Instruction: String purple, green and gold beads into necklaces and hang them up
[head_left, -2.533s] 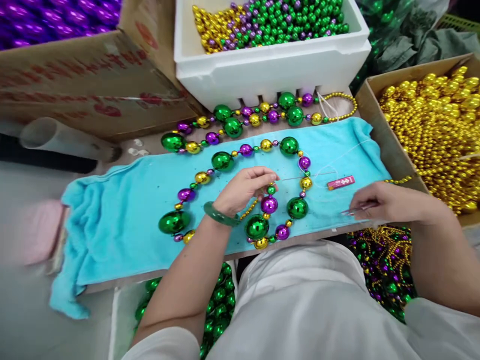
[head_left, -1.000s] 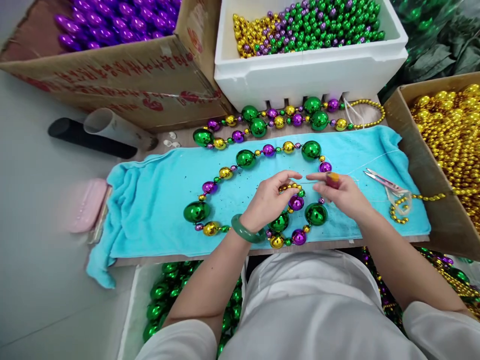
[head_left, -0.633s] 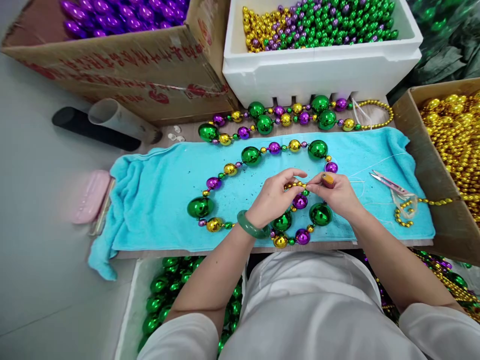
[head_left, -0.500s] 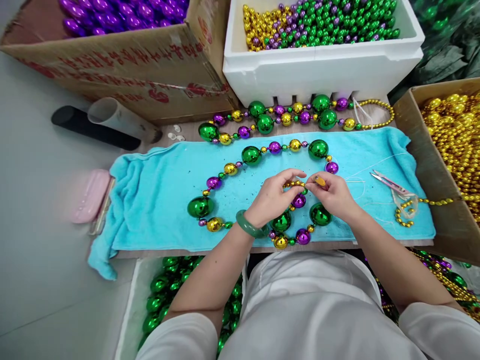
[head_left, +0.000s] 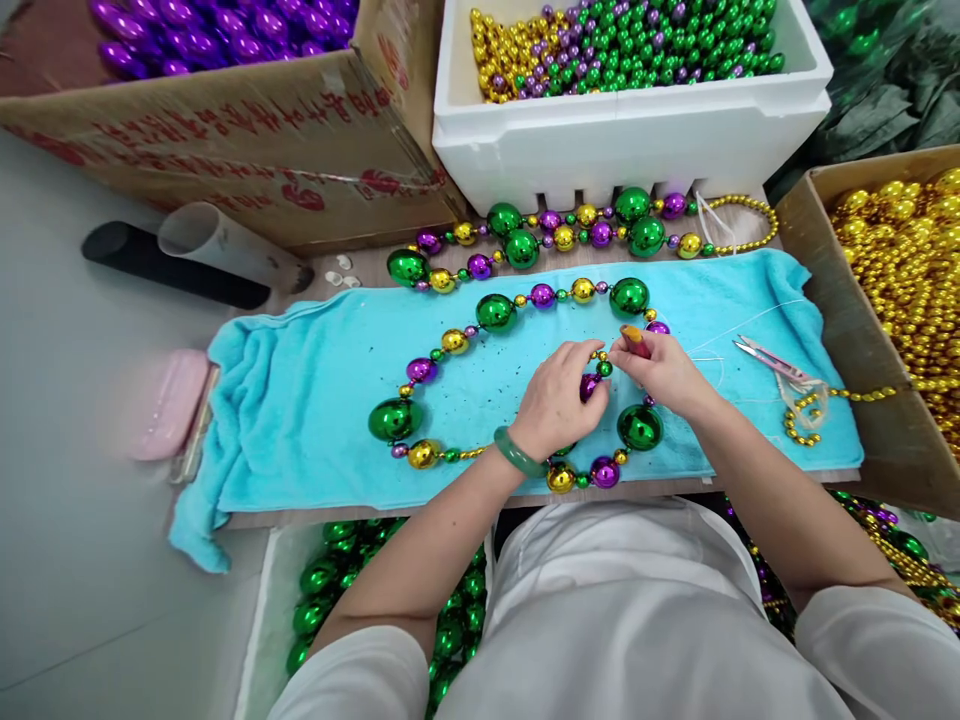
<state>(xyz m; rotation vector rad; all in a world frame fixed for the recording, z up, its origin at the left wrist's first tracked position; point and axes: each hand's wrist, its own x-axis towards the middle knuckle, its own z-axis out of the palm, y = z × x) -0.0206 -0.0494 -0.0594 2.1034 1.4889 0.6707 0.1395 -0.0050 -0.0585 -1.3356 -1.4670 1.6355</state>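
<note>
My left hand (head_left: 556, 400), with a green bangle (head_left: 519, 452) at the wrist, is closed around a bead strand; a purple bead (head_left: 590, 386) and a small green bead (head_left: 604, 368) show at its fingertips. Close beside it, my right hand (head_left: 670, 372) pinches its fingers together at the strand's gold end beads. A short object with an orange-yellow tip and reddish side (head_left: 635, 341) sticks up from the right hand; its kind and lower end are hidden. The large bead necklace (head_left: 495, 313) loops over the blue towel (head_left: 300, 400) around both hands.
Scissors (head_left: 772, 358), loose thread and a short gold bead chain (head_left: 802, 430) lie on the right. Behind are a finished-looking necklace (head_left: 521, 248), a white foam box (head_left: 630, 140) and a cardboard box (head_left: 247, 150). Another carton (head_left: 847, 290) holds gold beads.
The left hand has turned and now wraps the purple bead. My right hand has moved slightly outward, with the orange-tipped object pointing more upward. The whole view has shifted a little.
</note>
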